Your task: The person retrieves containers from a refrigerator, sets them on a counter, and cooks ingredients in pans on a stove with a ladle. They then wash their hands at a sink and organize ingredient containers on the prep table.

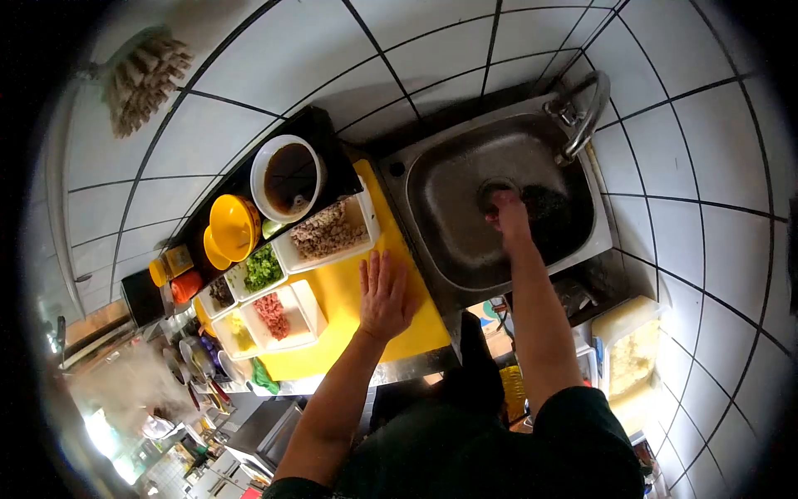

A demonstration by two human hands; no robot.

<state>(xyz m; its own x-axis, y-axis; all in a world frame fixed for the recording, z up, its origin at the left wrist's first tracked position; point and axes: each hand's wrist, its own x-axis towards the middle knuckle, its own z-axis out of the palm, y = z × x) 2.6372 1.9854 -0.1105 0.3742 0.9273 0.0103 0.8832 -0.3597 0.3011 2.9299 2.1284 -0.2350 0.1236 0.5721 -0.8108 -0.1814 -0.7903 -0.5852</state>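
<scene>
My left hand (385, 298) lies flat on a yellow cutting board (332, 287), fingers stretched out, holding nothing. Down in the metal sink (440, 224), my right hand (504, 212) reaches to the drain (497, 185), its fingers curled and partly hidden. Whether it grips anything there I cannot make out. A dark patch (544, 208) lies on the basin floor beside it. Left of my left hand stand white containers with brown minced food (329, 231), chopped greens (263, 268) and pink chopped meat (271, 316).
A curved faucet (588, 125) rises at the sink's far right corner. Behind the containers stand a white tub of dark liquid (291, 179) and yellow bowls (233, 226). A brush (145, 79) hangs on the tiled wall. A tub of pale food (630, 358) sits at right.
</scene>
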